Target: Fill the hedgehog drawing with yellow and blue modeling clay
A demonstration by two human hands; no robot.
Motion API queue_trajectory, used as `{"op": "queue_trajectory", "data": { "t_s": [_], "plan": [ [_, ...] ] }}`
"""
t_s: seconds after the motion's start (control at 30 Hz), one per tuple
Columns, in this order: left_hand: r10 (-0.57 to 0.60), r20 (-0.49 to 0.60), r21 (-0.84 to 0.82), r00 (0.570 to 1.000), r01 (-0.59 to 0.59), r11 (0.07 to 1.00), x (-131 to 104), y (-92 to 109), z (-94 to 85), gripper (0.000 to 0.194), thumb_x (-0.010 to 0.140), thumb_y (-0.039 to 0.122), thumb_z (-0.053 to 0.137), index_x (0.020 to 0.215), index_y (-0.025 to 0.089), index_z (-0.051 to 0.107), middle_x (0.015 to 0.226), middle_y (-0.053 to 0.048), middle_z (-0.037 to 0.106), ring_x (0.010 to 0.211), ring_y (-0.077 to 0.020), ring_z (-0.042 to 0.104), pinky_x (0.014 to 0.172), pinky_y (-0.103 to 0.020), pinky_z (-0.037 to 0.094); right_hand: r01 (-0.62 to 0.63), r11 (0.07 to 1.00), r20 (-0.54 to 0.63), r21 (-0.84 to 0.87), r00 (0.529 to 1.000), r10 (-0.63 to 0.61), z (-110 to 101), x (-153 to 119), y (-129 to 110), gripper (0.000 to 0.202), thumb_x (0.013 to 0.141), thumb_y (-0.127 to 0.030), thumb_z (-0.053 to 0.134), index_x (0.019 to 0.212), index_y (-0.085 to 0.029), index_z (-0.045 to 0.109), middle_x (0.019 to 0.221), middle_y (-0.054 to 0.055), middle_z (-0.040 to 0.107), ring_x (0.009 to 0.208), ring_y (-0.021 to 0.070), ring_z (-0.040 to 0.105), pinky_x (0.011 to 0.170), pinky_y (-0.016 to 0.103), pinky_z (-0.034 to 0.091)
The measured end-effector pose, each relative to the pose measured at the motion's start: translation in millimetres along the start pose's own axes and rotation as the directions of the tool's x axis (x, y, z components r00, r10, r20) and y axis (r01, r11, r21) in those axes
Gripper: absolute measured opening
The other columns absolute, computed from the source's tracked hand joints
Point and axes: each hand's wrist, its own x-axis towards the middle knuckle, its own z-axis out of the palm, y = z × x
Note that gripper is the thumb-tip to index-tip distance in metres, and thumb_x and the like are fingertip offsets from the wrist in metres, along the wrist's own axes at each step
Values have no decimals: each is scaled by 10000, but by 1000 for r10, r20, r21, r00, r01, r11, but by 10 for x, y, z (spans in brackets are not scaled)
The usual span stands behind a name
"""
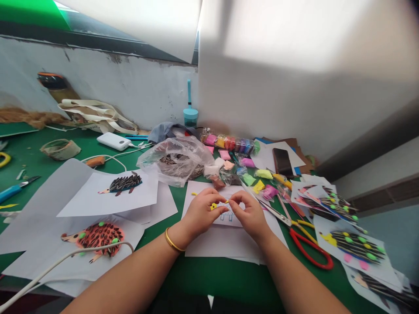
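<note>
My left hand [203, 213], with a gold bangle on the wrist, and my right hand [248, 214] meet over a sheet of white paper [216, 242]. Thumb and fingers of both hands pinch a tiny bit of yellow clay [227, 201] between them. Beneath the hands, the paper carries a blue line drawing [225, 217] with little legs, mostly covered by my fingers. A flattened yellow clay patch [214, 206] with a dark dot sits at its left end. A small yellow strand [194, 194] lies near the sheet's upper left.
Red-handled scissors [310, 248] lie right of the paper. Behind are a plastic bag of sunflower seeds [178, 161], clay packets [248, 162] and a phone [282, 162]. Hedgehog pictures lie left [98, 237] and right [356, 246]. A white cable [75, 253] crosses the left side; a utility knife [18, 189] lies beyond.
</note>
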Motion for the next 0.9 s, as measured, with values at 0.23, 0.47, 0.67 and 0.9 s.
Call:
{"op": "queue_trajectory", "data": {
  "t_s": [0.23,0.47,0.67,0.9],
  "plan": [
    [-51,-16,-15,999,51,999,21,4,1,75,858,252,668,802,204,684,837,-31,624,836,-163,594,658,-265,504,51,998,76,43,996,-54,-15,-12,13,185,952,-329,519,878,-223,652,848,38,649,823,194,604,751,337,484],
    [-110,-13,-88,994,108,990,42,1,5,95,841,260,687,774,194,672,806,-22,610,793,-152,574,639,-259,481,42,998,64,50,997,-45,-13,-24,31,143,941,-306,542,929,-232,663,913,45,667,871,203,616,792,350,488],
    [-125,3,-102,992,124,987,40,-6,0,90,812,279,726,791,198,694,819,-29,625,806,-162,577,651,-268,475,55,997,62,55,996,-59,-15,-26,21,141,941,-269,528,928,-225,661,912,43,666,881,198,615,806,345,477],
    [-129,-3,-119,992,128,985,28,43,-10,186,871,309,641,736,182,627,794,-18,577,786,-146,545,652,-258,448,64,995,86,73,994,-70,-14,-29,12,141,934,-257,533,909,-218,666,890,35,662,868,190,609,799,336,473]
  ]
}}
